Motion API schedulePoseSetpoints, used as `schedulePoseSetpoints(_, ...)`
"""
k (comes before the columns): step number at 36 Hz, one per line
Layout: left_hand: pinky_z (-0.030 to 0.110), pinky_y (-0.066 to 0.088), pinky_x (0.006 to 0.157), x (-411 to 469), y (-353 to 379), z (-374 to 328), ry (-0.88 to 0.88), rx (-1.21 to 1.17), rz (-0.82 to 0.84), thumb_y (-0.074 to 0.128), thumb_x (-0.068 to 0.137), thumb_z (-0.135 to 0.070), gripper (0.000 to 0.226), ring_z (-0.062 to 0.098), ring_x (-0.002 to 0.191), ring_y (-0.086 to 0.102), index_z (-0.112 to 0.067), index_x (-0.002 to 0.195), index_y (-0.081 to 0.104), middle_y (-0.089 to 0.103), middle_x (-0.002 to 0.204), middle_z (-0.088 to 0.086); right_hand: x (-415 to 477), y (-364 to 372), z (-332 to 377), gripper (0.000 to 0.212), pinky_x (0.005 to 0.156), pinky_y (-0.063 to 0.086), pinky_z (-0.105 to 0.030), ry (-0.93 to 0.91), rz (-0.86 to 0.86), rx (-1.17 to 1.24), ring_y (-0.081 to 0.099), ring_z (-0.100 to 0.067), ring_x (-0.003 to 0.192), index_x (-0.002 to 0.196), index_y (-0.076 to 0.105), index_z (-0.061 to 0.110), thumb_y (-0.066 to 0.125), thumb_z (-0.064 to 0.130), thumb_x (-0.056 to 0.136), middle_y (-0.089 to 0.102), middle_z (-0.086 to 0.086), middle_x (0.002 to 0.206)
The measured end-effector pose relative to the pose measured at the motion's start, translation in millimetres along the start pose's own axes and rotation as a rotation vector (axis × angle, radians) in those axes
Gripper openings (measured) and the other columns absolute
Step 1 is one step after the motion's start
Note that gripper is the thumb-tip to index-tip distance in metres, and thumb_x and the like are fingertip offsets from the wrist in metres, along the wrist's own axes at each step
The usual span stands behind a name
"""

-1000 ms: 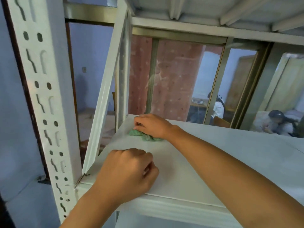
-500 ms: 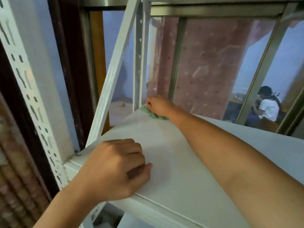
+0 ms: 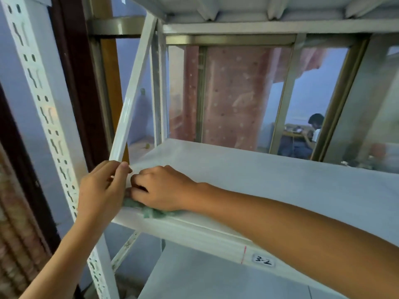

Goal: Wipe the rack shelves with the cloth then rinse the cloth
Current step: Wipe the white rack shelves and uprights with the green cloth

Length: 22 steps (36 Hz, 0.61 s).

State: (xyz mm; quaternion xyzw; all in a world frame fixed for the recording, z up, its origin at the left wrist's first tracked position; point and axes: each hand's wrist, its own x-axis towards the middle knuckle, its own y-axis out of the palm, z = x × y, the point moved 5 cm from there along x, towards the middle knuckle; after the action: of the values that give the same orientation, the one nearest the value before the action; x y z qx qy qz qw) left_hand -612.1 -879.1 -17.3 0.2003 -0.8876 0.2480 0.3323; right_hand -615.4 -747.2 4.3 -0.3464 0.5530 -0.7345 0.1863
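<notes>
A white metal rack shelf fills the middle of the head view. The green cloth lies at the shelf's front left corner, mostly hidden under my right hand, which presses down on it with curled fingers. My left hand is just to the left, fingers wrapped around the lower end of the white diagonal brace where it meets the shelf. The two hands touch.
A slotted white upright stands at the front left. Another shelf hangs overhead and a lower shelf sits beneath. Behind the rack is a glass window with a person seated beyond. A label "3-2" marks the front edge.
My right hand has dragged the cloth from the shelf's back left corner to the front left corner. My left hand left the shelf surface and took hold of the diagonal brace.
</notes>
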Motion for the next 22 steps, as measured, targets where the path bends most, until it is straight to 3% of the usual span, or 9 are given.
schedulePoseSetpoints(3,0.034,0.048,0.065,-8,2,1,-0.042,-0.003,0.059,0.054,0.100,-0.025,0.025,0.011,0.072,0.061,-0.019,0.084,0.072,0.069,0.078,-0.001,-23,-9,8,0.021,0.066,0.043,-0.033,-0.006,0.023,0.005,0.053,-0.018,0.077,0.085,0.053,0.023,0.049,0.038,0.100,0.054,0.003,0.084)
schedulePoseSetpoints(5,0.032,0.046,0.061,-14,1,-2,-0.029,0.014,0.084,0.057,0.098,-0.025,0.023,0.010,0.069,0.060,-0.020,0.081,0.072,0.069,0.075,-0.003,-34,-12,8,0.016,0.069,0.041,-0.032,-0.026,0.025,0.007,0.051,-0.018,0.080,0.097,0.059,0.021,0.050,0.033,0.100,0.050,0.004,0.088)
schedulePoseSetpoints(7,0.039,0.051,0.063,-17,3,-6,-0.050,0.034,0.102,0.058,0.098,-0.026,0.024,0.013,0.068,0.061,-0.020,0.080,0.073,0.069,0.074,-0.003,-41,-13,6,0.020,0.070,0.038,-0.031,-0.041,0.030,-0.027,0.048,-0.017,0.081,0.108,0.062,0.017,0.047,0.030,0.102,0.047,0.006,0.090)
schedulePoseSetpoints(12,0.038,0.050,0.064,-19,14,-30,-0.067,0.080,0.108,0.059,0.097,-0.025,0.028,0.018,0.067,0.063,-0.017,0.074,0.074,0.070,0.069,-0.004,-46,-16,-22,0.024,0.073,0.043,-0.035,-0.023,0.069,-0.177,0.050,-0.021,0.083,0.108,0.060,0.016,0.043,0.032,0.103,0.056,-0.002,0.099)
schedulePoseSetpoints(15,0.038,0.050,0.071,-17,32,-42,-0.109,0.086,0.137,0.053,0.100,-0.035,0.037,0.012,0.075,0.061,-0.015,0.077,0.073,0.070,0.079,-0.005,-45,-21,-59,0.026,0.077,0.047,-0.042,0.056,0.074,-0.223,0.057,-0.028,0.089,0.100,0.056,0.016,0.041,0.037,0.103,0.058,-0.005,0.102)
schedulePoseSetpoints(18,0.044,0.054,0.080,-16,55,-46,-0.166,0.208,0.251,0.043,0.101,-0.050,0.045,0.020,0.081,0.062,-0.019,0.085,0.071,0.070,0.088,0.000,-44,-29,-112,0.027,0.076,0.045,-0.042,0.183,0.082,-0.243,0.057,-0.032,0.090,0.096,0.051,0.017,0.038,0.039,0.104,0.058,-0.007,0.106)
schedulePoseSetpoints(22,0.034,0.051,0.088,-16,78,-60,-0.070,0.455,0.415,0.053,0.096,-0.047,0.025,0.017,0.095,0.058,-0.032,0.102,0.072,0.065,0.108,-0.007,-42,-41,-190,0.027,0.081,0.045,-0.042,0.309,0.083,-0.270,0.057,-0.034,0.098,0.097,0.050,0.015,0.035,0.036,0.105,0.058,-0.013,0.114)
